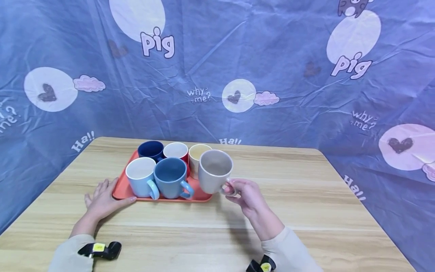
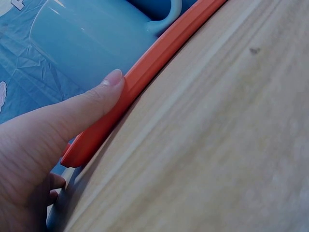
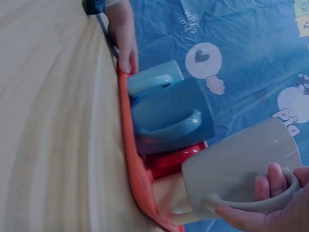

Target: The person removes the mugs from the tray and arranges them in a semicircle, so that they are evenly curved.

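Note:
My right hand (image 1: 250, 199) grips the handle of a grey mug (image 1: 215, 172); the right wrist view shows fingers (image 3: 276, 181) through the handle. The grey mug is raised at the right front corner of an orange tray (image 1: 200, 196), partly hiding a cream mug (image 1: 194, 162). My left hand (image 1: 103, 200) lies round the tray's left front corner, fingers spread, its thumb (image 2: 91, 107) straight against the rim. Nearest it on the tray stands a light blue mug (image 1: 139, 179), beside a medium blue mug (image 1: 170, 181). Behind them are a navy mug (image 1: 149, 148) and a red mug (image 1: 175, 150) with white inside.
The tray rests on a wood-grain table (image 1: 163, 230), left of its middle. A blue printed cloth (image 1: 210, 45) hangs behind and at both sides of the table. Black straps with yellow labels (image 1: 99, 247) circle the wrists.

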`<state>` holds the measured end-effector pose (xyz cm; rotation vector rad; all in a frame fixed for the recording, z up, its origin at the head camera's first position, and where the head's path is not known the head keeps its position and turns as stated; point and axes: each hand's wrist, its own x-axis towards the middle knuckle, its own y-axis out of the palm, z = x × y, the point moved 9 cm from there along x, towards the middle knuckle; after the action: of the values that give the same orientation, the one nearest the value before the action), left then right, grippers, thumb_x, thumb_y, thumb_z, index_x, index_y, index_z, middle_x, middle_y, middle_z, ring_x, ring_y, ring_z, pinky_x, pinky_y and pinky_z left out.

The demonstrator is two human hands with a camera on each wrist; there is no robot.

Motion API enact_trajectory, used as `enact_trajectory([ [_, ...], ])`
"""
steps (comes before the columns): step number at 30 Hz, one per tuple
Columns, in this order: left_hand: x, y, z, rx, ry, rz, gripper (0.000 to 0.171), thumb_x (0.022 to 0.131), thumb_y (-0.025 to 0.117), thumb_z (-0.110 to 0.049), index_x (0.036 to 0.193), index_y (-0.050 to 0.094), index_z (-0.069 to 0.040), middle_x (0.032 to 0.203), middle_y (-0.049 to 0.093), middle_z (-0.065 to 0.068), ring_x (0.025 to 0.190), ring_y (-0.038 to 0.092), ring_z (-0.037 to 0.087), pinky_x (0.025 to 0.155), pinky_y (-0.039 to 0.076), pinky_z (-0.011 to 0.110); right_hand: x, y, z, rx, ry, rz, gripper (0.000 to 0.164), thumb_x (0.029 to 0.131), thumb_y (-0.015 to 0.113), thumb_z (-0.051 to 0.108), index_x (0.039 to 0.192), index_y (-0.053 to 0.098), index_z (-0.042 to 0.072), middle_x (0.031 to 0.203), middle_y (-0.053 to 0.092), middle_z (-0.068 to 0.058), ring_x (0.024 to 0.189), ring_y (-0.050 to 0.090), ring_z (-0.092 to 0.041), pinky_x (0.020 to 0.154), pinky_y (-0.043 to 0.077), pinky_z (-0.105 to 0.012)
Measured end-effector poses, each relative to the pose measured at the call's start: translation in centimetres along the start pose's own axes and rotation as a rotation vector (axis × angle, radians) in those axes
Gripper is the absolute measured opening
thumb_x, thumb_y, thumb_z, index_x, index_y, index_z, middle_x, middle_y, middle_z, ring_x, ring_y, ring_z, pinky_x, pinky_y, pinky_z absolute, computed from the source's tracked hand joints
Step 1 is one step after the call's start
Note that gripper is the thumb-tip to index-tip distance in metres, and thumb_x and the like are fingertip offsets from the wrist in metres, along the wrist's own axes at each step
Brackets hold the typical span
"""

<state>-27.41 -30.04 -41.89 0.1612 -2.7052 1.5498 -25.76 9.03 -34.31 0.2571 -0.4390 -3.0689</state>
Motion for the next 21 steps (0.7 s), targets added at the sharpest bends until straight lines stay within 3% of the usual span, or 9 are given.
enact_trajectory([
  [11,-0.1,0.0,-0.1,-0.001,-0.007,0.01,0.108,0.064,0.059,-0.064,0.133,0.016,0.006,0.13,0.007,0.039,0.118,-0.001,0.052,0.08,-0.014,0.066,-1.2,-2.9,2.9,0.009,0.002,0.052,0.028,0.086,0.044,-0.003,0.069,0.063,0.009,0.063,0.06,-0.001,0.065,0.056,-0.011,0.08,0.04,-0.043],
  [21,-0.1,0.0,-0.2,-0.006,-0.008,0.011,0.107,0.064,0.059,-0.063,0.134,0.016,0.006,0.13,0.007,0.039,0.118,-0.001,0.052,0.08,-0.014,0.067,-0.4,-7.3,5.1,0.021,-0.014,0.014,0.034,0.088,0.041,-0.001,0.068,0.065,0.01,0.061,0.06,-0.001,0.065,0.056,-0.01,0.076,0.043,-0.035],
])
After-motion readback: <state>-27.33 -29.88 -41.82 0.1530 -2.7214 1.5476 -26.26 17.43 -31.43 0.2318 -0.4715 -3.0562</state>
